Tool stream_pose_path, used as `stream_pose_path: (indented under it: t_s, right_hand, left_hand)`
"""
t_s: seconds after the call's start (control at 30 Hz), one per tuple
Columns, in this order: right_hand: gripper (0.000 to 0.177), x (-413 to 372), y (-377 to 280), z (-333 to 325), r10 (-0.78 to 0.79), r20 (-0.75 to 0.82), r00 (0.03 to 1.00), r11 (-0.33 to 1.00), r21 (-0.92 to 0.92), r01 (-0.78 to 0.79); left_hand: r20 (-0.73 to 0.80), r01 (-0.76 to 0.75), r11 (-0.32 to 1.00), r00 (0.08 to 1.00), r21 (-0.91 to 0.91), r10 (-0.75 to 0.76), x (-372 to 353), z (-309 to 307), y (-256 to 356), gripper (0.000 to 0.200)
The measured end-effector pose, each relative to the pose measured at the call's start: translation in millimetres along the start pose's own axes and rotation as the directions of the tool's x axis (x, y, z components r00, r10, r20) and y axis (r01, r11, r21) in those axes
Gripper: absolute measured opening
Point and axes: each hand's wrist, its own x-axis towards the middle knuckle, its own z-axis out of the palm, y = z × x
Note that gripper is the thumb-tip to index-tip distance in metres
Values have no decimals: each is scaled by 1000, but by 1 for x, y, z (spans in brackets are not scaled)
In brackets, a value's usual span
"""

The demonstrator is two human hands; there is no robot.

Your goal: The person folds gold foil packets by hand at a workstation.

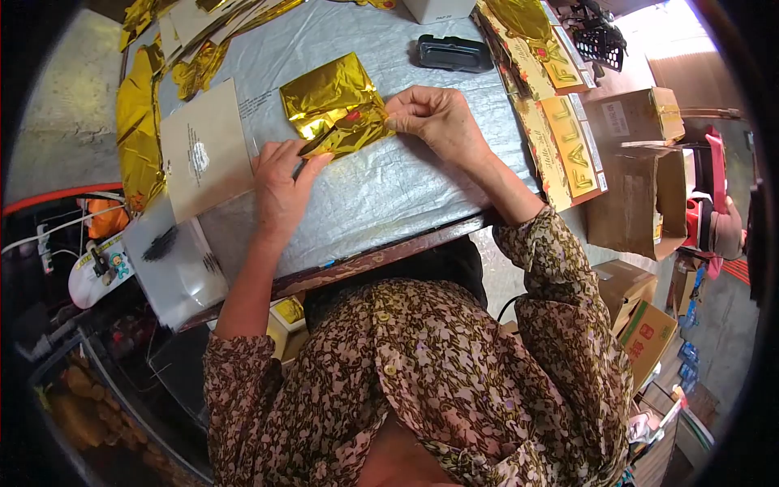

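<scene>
A flat, folded gold foil balloon [329,88] lies on the silver-covered table in front of me, its near edge gathered and creased around a small red spot. My left hand [280,183] pinches the near left corner between thumb and fingers. At the right corner, the thumb and fingertips of my right hand [438,122] are closed on the same foil. A dark sliver shows beside my left fingertips; I cannot make out what it is. Left of the foil is a beige printed card [207,146] in a clear sleeve.
Printed "FALL" packages [568,150] line the table's right edge. A black plastic tray [454,53] and a white box [438,8] sit at the back. More gold foil [139,122] drapes along the left edge. Cardboard boxes [637,195] stand to the right.
</scene>
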Motion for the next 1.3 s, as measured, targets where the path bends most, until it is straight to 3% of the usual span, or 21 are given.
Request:
stream_pose_path:
  t_s: [0.1, 0.27, 0.33, 0.43, 0.47, 0.6, 0.67, 0.7, 0.77, 0.87, 0.97, 1.3]
  right_hand:
    - [16, 3, -4, -4, 10, 20, 1000, 997, -82, -8]
    - [9, -2, -11, -1, 41, 28, 999, 997, -61, -40]
    - [10, -4, -10, 0, 132, 45, 990, 991, 28, -133]
    - [10, -6, -5, -1, 53, 70, 996, 998, 38, -55]
    - [11, -8, -6, 0, 96, 62, 993, 993, 60, -100]
    - [11, -11, -2, -3, 96, 65, 993, 994, -65, -92]
    - [10, -13, -1, -3, 84, 78, 993, 996, -36, -82]
    - [9, -14, -1, -2, 77, 71, 995, 997, -5, -76]
    - [8, -16, -1, 1, 81, 76, 994, 997, 1, -81]
    - [11, -22, 0, 4, 21, 18, 1000, 1000, -8, -21]
    - [13, -25, -3, 7, 8, -20, 1000, 998, -69, -9]
    - [30, -20, 7, -2, -34, 95, 995, 994, -102, 43]
  left_hand:
    - [16, 43, 999, 999, -29, -43, -2, 3, -3, 28]
    - [43, 29, 1000, 999, 8, -30, -2, 3, -6, 29]
    - [49, 20, 1000, 999, 5, -20, -2, 1, -6, 30]
    - [57, 16, 1000, 998, -12, -15, 0, 1, -5, 28]
    - [62, 29, 999, 998, -23, -28, -1, 1, -3, 27]
    - [27, -18, 1000, 999, -22, 19, 1, -6, 7, 24]
    - [-125, -147, 989, 982, -28, 143, 6, -11, 18, 23]
    - [-131, -137, 990, 982, -20, 133, 4, -10, 13, 23]
    - [-24, -57, 986, 998, -157, 54, 0, -5, 3, 24]
    - [61, -51, 991, 996, -124, 59, -2, -5, 1, 23]
    - [68, -111, 993, 991, -31, 113, -2, -5, 1, 23]
    - [72, -124, 992, 989, -37, 127, -1, -6, 4, 22]
